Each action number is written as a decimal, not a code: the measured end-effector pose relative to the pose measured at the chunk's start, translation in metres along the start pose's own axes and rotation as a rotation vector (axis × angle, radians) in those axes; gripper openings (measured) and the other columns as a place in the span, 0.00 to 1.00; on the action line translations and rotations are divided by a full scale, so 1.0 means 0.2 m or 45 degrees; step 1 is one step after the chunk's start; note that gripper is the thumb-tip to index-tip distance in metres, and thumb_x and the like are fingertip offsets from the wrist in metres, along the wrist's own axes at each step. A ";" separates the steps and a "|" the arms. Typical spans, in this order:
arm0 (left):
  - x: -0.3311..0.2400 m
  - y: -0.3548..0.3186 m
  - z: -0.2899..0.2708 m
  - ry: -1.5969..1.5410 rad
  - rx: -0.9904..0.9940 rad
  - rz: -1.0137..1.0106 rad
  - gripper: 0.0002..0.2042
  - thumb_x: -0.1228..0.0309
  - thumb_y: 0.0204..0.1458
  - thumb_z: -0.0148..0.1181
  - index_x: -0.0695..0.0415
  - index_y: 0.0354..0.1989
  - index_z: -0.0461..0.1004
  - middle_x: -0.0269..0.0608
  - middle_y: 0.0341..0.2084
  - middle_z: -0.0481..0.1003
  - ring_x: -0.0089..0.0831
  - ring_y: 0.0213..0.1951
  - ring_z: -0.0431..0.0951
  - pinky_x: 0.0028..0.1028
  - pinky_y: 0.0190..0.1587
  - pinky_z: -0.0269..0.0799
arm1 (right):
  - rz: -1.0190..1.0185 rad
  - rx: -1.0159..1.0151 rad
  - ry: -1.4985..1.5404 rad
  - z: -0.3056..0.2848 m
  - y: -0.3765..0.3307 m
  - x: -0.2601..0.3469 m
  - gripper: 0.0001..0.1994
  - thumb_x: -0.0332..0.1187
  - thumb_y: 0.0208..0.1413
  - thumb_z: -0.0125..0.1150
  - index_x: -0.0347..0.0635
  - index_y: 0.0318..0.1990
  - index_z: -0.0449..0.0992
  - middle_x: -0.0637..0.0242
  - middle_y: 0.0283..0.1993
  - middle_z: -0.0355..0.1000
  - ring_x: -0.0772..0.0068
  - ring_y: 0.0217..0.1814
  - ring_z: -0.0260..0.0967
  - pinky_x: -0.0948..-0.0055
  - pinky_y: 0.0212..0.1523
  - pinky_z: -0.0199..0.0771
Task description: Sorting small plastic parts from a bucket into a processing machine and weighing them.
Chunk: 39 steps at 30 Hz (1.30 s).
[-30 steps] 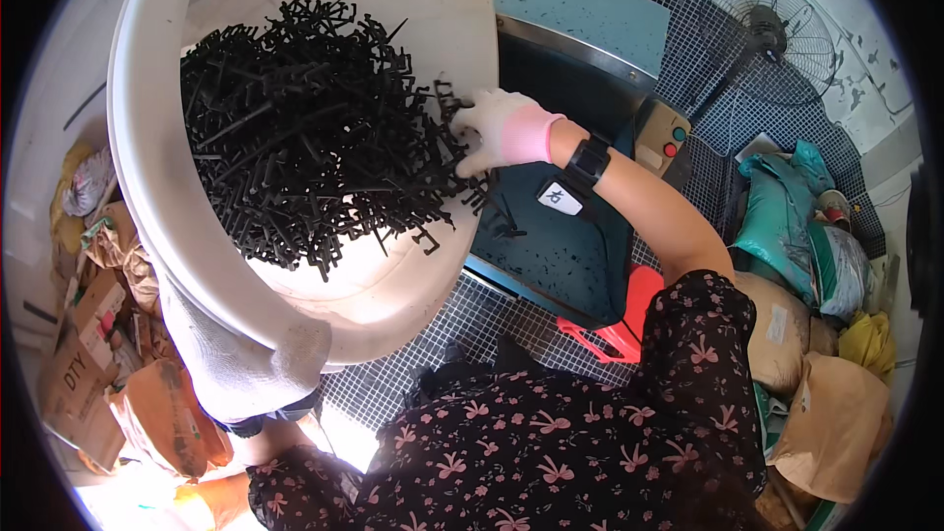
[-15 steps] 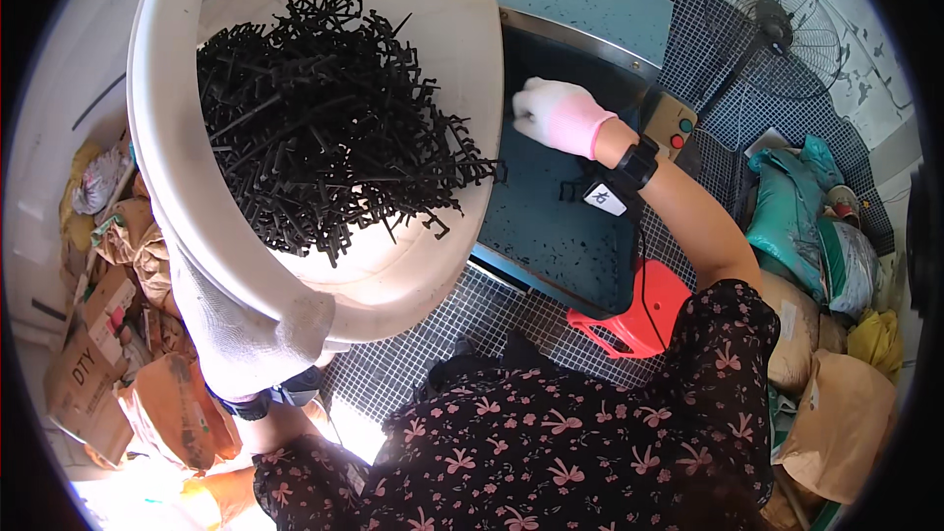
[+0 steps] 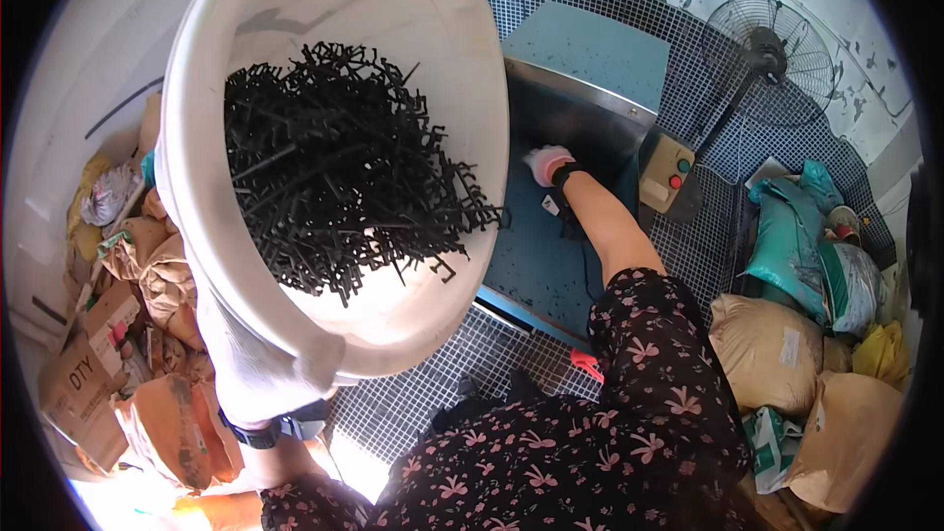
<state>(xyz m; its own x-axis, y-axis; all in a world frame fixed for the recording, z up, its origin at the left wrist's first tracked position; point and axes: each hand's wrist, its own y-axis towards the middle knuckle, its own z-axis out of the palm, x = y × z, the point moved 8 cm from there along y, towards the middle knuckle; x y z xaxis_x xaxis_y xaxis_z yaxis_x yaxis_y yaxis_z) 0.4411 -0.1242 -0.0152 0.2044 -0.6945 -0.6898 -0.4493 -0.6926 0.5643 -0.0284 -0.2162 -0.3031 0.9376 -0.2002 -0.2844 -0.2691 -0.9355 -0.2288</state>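
A large white tub [image 3: 334,358] leans on its side, its mouth facing me. Inside it lies a tangled heap of thin black plastic sprues [image 3: 334,172], some poking past the rim at the right. My left hand [image 3: 270,359], in a pale glove, is closed around the tub's lower left rim; its fingertips are hidden. My right hand [image 3: 549,164], in a white and pink glove, reaches down into the blue metal hopper [image 3: 546,280]. Its fingers look curled, and what they hold, if anything, is hidden. Small black bits are scattered over the hopper's floor.
A box with green and red buttons [image 3: 668,175] is beside the hopper. Behind it stands a fan [image 3: 768,51]. Filled sacks [image 3: 767,349] line the right side, cardboard and paper bags [image 3: 182,418] the left. A red stool [image 3: 587,365] shows partly under my right arm.
My right hand has moved down and deeper into the hopper, away from above it. The tub sits slightly lower and further right in view, with my left hand still on its rim.
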 end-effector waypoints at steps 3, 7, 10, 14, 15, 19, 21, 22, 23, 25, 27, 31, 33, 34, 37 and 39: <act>0.00 -0.01 0.02 -0.064 0.062 0.042 0.40 0.64 0.28 0.61 0.66 0.53 0.51 0.36 0.32 0.61 0.22 0.32 0.64 0.20 0.33 0.63 | 0.197 -0.159 0.140 -0.03 0.07 -0.24 0.19 0.28 0.43 0.50 0.45 0.47 0.70 0.56 0.54 0.63 0.53 0.53 0.63 0.64 0.50 0.66; 0.04 -0.06 -0.07 0.060 0.025 -0.083 0.41 0.64 0.27 0.62 0.66 0.53 0.51 0.35 0.31 0.61 0.22 0.31 0.64 0.20 0.33 0.63 | -0.035 -0.140 0.395 -0.45 -0.04 0.01 0.12 0.28 0.43 0.50 0.39 0.37 0.74 0.54 0.42 0.71 0.57 0.45 0.69 0.63 0.45 0.69; 0.09 0.00 0.02 0.055 0.063 -0.096 0.41 0.64 0.27 0.62 0.66 0.53 0.51 0.35 0.31 0.61 0.21 0.31 0.64 0.20 0.32 0.64 | -0.010 0.498 0.234 -0.49 -0.40 0.06 0.10 0.30 0.42 0.50 0.37 0.31 0.75 0.57 0.31 0.74 0.62 0.38 0.72 0.63 0.40 0.70; 0.07 0.02 0.01 -0.001 -0.015 -0.049 0.41 0.63 0.26 0.63 0.66 0.52 0.51 0.34 0.30 0.62 0.21 0.29 0.64 0.20 0.32 0.64 | -0.098 0.829 0.195 -0.15 -0.54 0.13 0.12 0.33 0.41 0.52 0.37 0.32 0.75 0.58 0.31 0.74 0.63 0.37 0.72 0.64 0.38 0.71; 0.06 0.02 0.02 -0.009 -0.014 -0.042 0.41 0.63 0.26 0.63 0.66 0.52 0.51 0.34 0.30 0.62 0.21 0.29 0.64 0.20 0.32 0.64 | -0.098 0.771 0.086 -0.02 -0.48 0.08 0.13 0.33 0.40 0.53 0.37 0.34 0.76 0.57 0.32 0.74 0.61 0.38 0.72 0.65 0.38 0.70; 0.03 0.00 0.03 0.194 0.068 0.051 0.48 0.61 0.27 0.65 0.67 0.57 0.44 0.42 0.39 0.61 0.25 0.34 0.65 0.23 0.38 0.65 | 0.013 0.260 0.048 -0.04 -0.18 -0.20 0.14 0.34 0.41 0.53 0.39 0.35 0.76 0.56 0.34 0.74 0.57 0.39 0.71 0.64 0.39 0.70; 0.02 0.00 0.02 0.314 0.110 0.099 0.51 0.61 0.28 0.66 0.67 0.59 0.40 0.45 0.44 0.61 0.26 0.37 0.65 0.24 0.41 0.66 | 0.203 -0.115 0.140 -0.20 -0.14 -0.31 0.14 0.35 0.42 0.52 0.40 0.37 0.75 0.54 0.39 0.72 0.53 0.40 0.70 0.64 0.40 0.70; 0.01 0.00 0.02 0.373 0.134 0.124 0.53 0.60 0.28 0.67 0.68 0.60 0.39 0.47 0.46 0.60 0.27 0.38 0.66 0.25 0.43 0.66 | 0.170 -0.098 0.203 -0.26 -0.10 -0.31 0.15 0.36 0.44 0.51 0.41 0.38 0.75 0.55 0.38 0.72 0.54 0.39 0.70 0.64 0.40 0.70; 0.02 0.01 0.02 0.383 0.137 0.129 0.53 0.60 0.28 0.67 0.68 0.60 0.39 0.47 0.46 0.60 0.27 0.38 0.66 0.25 0.43 0.66 | 0.139 -0.081 0.266 -0.32 -0.06 -0.30 0.15 0.37 0.46 0.50 0.42 0.39 0.74 0.56 0.37 0.73 0.55 0.39 0.71 0.64 0.40 0.70; 0.09 -0.01 -0.02 0.168 0.063 -0.014 0.45 0.62 0.27 0.65 0.66 0.55 0.47 0.38 0.35 0.61 0.23 0.32 0.64 0.21 0.35 0.65 | -0.177 -0.270 0.788 -0.64 -0.12 -0.07 0.18 0.42 0.49 0.49 0.39 0.43 0.70 0.58 0.37 0.72 0.59 0.38 0.71 0.64 0.37 0.72; 0.11 -0.02 -0.04 0.064 0.017 -0.098 0.41 0.63 0.26 0.64 0.65 0.52 0.51 0.34 0.30 0.62 0.21 0.29 0.64 0.20 0.32 0.64 | -0.004 -0.156 1.875 -0.82 -0.24 0.05 0.21 0.44 0.51 0.49 0.35 0.45 0.66 0.59 0.37 0.70 0.63 0.39 0.70 0.65 0.35 0.73; 0.07 0.03 -0.01 -0.115 0.031 -0.127 0.45 0.62 0.26 0.66 0.66 0.54 0.49 0.34 0.30 0.61 0.21 0.30 0.64 0.20 0.33 0.64 | 0.096 -0.244 1.791 -0.72 -0.13 0.03 0.22 0.40 0.47 0.56 0.30 0.44 0.66 0.54 0.40 0.70 0.65 0.39 0.71 0.74 0.39 0.71; 0.04 0.05 0.00 -0.076 0.051 -0.012 0.46 0.60 0.29 0.66 0.67 0.57 0.47 0.35 0.32 0.62 0.21 0.32 0.65 0.19 0.33 0.64 | 0.077 -0.342 1.751 -0.66 -0.09 0.02 0.23 0.40 0.46 0.57 0.30 0.44 0.66 0.54 0.40 0.70 0.65 0.39 0.71 0.73 0.39 0.70; 0.03 0.05 0.00 -0.054 0.060 0.042 0.46 0.59 0.31 0.65 0.67 0.58 0.46 0.36 0.33 0.62 0.21 0.33 0.65 0.19 0.33 0.64 | 0.060 -0.431 1.709 -0.65 -0.09 0.02 0.23 0.40 0.45 0.58 0.30 0.44 0.66 0.54 0.40 0.70 0.64 0.40 0.70 0.72 0.40 0.70; 0.07 0.04 -0.05 0.039 0.154 0.112 0.46 0.56 0.36 0.63 0.67 0.59 0.44 0.37 0.37 0.63 0.22 0.35 0.65 0.20 0.35 0.64 | 0.008 -0.505 1.691 -0.66 -0.13 0.04 0.22 0.39 0.46 0.58 0.31 0.45 0.65 0.55 0.40 0.70 0.64 0.41 0.70 0.69 0.39 0.71; 0.06 0.05 -0.04 0.085 0.205 0.145 0.46 0.54 0.38 0.62 0.68 0.60 0.43 0.38 0.38 0.63 0.22 0.36 0.65 0.21 0.36 0.64 | -0.036 -0.471 1.719 -0.66 -0.16 0.06 0.21 0.36 0.49 0.56 0.31 0.47 0.62 0.57 0.41 0.69 0.64 0.41 0.69 0.63 0.38 0.74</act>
<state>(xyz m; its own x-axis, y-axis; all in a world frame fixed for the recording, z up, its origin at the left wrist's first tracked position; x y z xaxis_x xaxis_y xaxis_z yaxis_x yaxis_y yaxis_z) 0.4463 -0.1406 -0.0140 0.1992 -0.7816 -0.5911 -0.6052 -0.5726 0.5531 0.0200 -0.2273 -0.1767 0.4841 -0.1045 0.8688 -0.3725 -0.9230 0.0966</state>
